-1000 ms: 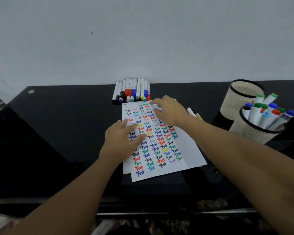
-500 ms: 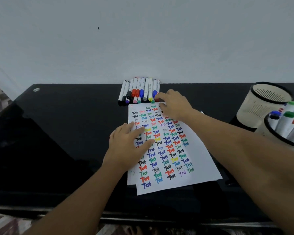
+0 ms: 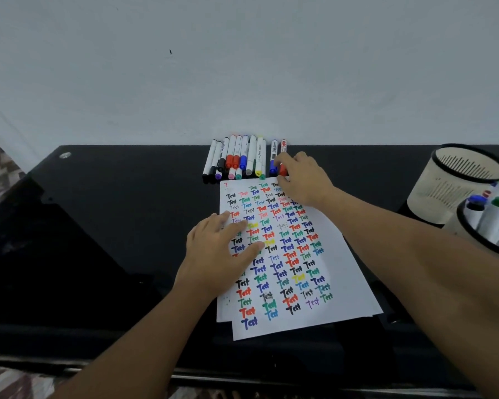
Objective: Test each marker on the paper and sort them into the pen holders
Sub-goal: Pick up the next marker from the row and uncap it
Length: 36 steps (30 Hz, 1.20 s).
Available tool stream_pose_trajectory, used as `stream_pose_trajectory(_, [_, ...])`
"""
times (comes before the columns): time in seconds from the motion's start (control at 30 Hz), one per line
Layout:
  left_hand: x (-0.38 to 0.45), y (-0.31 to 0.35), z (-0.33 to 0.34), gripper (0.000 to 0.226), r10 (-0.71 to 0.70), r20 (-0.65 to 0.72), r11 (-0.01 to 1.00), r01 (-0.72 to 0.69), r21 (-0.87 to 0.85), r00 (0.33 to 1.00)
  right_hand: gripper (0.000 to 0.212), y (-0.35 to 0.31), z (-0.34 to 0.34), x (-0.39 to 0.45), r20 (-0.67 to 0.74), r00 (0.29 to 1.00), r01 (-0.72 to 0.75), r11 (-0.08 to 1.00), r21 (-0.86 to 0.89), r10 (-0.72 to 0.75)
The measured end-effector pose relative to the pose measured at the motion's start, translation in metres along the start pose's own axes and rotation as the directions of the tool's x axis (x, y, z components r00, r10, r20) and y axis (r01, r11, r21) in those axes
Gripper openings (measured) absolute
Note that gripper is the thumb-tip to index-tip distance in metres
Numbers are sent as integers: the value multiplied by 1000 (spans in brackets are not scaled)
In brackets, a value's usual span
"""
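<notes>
A white paper point(image 3: 337, 272) covered in coloured "Test" words lies on the black desk point(image 3: 113, 226). My left hand point(image 3: 216, 254) rests flat on its left side, fingers spread. A row of several markers point(image 3: 236, 156) lies against the wall just beyond the paper. My right hand point(image 3: 303, 177) is at the row's right end, fingertips pinching a red-capped marker point(image 3: 283, 156) that sits slightly apart with a blue-capped one point(image 3: 273, 159). Two cream pen holders stand at the right: the far one point(image 3: 455, 185) looks empty, the near one point(image 3: 481, 234) holds several markers.
A pale wall rises right behind the marker row. The desk's front edge point(image 3: 242, 372) runs below the paper. A second sheet lies under the written one, showing at its edges. A small metal fitting point(image 3: 65, 154) sits at the desk's far left corner.
My right hand moved from the paper's top edge up to the right end of the marker row and took hold of the red-capped marker. The left hand stayed on the paper.
</notes>
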<state>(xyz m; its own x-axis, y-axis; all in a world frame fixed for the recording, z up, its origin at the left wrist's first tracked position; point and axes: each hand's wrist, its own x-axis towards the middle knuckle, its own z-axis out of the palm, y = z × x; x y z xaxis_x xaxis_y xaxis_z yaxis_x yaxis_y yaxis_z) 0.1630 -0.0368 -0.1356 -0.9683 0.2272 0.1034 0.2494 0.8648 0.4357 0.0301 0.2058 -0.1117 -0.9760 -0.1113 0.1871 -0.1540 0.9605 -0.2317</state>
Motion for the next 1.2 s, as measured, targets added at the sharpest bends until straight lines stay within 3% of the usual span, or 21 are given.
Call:
stream_pose_trajectory(0.27, [0, 0, 1, 69, 6, -17, 1000, -6, -1, 1000, 23, -2, -2, 1, -21, 1000, -10, 1000, -5, 10])
stream_pose_trajectory(0.4, [0, -1, 1, 67, 16, -34, 1000, -17, -19, 999, 16, -5, -9, -6, -221, 975, 15, 999, 47, -4])
stream_pose_trajectory(0.53, [0, -2, 2, 66, 26, -45, 999, -27, -23, 999, 11, -10, -26, -20, -449, 892, 86, 993, 77, -43])
stream_pose_trajectory(0.63, [1, 0, 0, 66, 22, -39, 1000, -22, -12, 999, 23, -14, -42, -35, -497, 867, 154, 966, 210, -30])
stream_pose_trajectory(0.77, [0, 1, 0, 67, 22, -39, 1000, -22, -16, 999, 21, -18, -48, -64, -554, 825, 202, 974, 102, -113])
stream_pose_trajectory(0.87, [0, 1, 0, 68, 23, -47, 1000, -24, -17, 999, 26, -24, -55, -92, -431, 886, 250, 959, 134, -171])
stream_pose_trajectory(0.97, [0, 2, 0, 69, 26, -60, 1000, -27, -17, 998, 39, -33, -60, -116, -198, 947, 260, 965, 19, -251])
stream_pose_trajectory(1.07, [-2, 3, 0, 70, 52, -100, 998, -55, -27, 994, 49, -36, -57, -135, 5, 978, 211, 978, 8, -211])
stream_pose_trajectory(1.2, [-7, 8, -4, 69, 137, -159, 989, -143, -32, 978, 34, -35, -49, -151, 142, 969, 201, 979, 11, -201])
